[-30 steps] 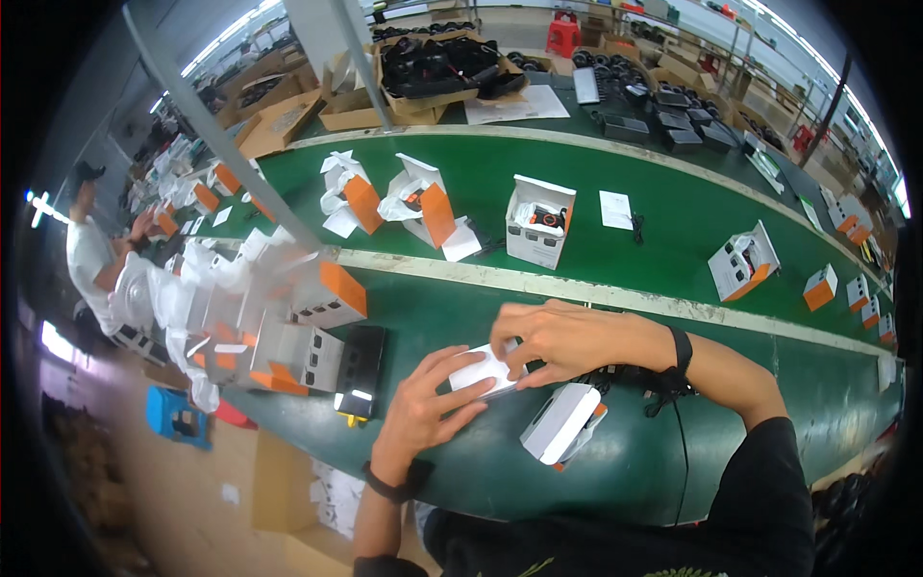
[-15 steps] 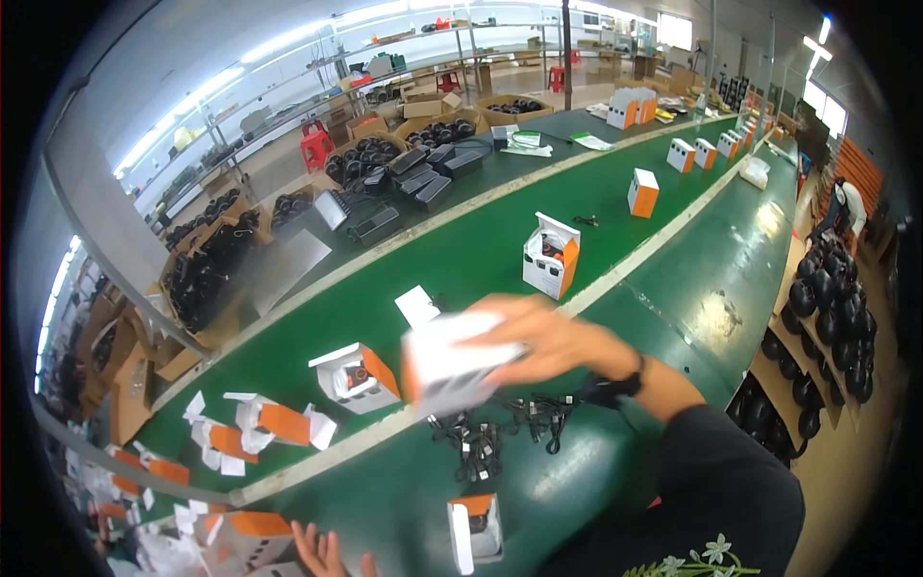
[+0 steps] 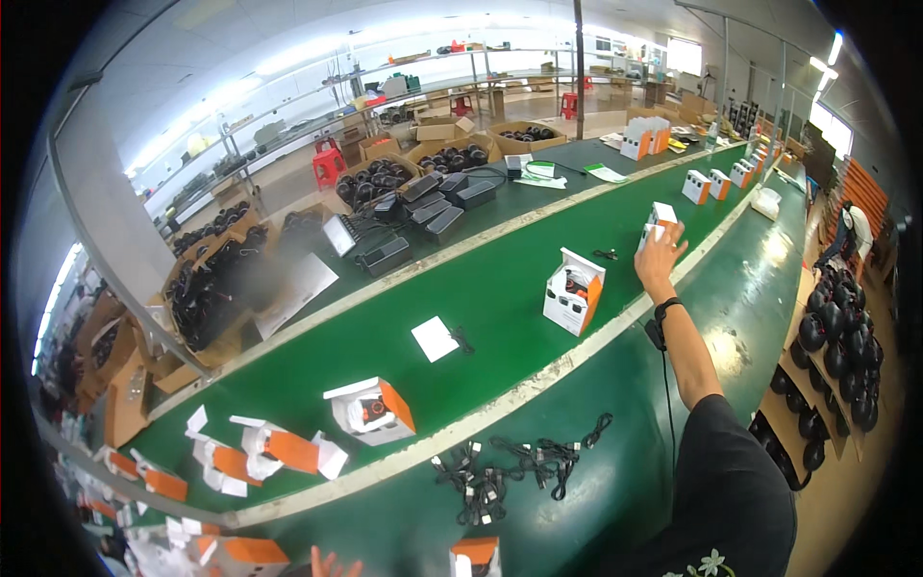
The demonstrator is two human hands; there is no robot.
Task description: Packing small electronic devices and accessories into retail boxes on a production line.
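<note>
My right hand [image 3: 659, 262] reaches far out over the green conveyor belt [image 3: 500, 356], its fingers around a white and orange box [image 3: 647, 236] that they partly hide. Just behind it stands another closed white and orange box [image 3: 661, 213]. Nearer, an open box [image 3: 571, 296] with a black and orange item inside stands upright on the belt. At the lower edge, my left hand [image 3: 335, 564] shows only spread fingers, with nothing in them. Between that hand and my right arm, an open box [image 3: 477, 556] is partly cut off by the picture's edge.
Bundled black USB cables [image 3: 490, 481] lie on the near green table. Several open boxes [image 3: 375, 409] line the belt's left part; a white card [image 3: 435, 339] lies mid-belt. Closed boxes [image 3: 719, 183] stand farther along. Black devices [image 3: 433, 207] cover the far table. A person [image 3: 848, 231] bends at right.
My right hand has carried the closed box away from me and to the right, beside another box on the belt. My left hand has dropped lower in view.
</note>
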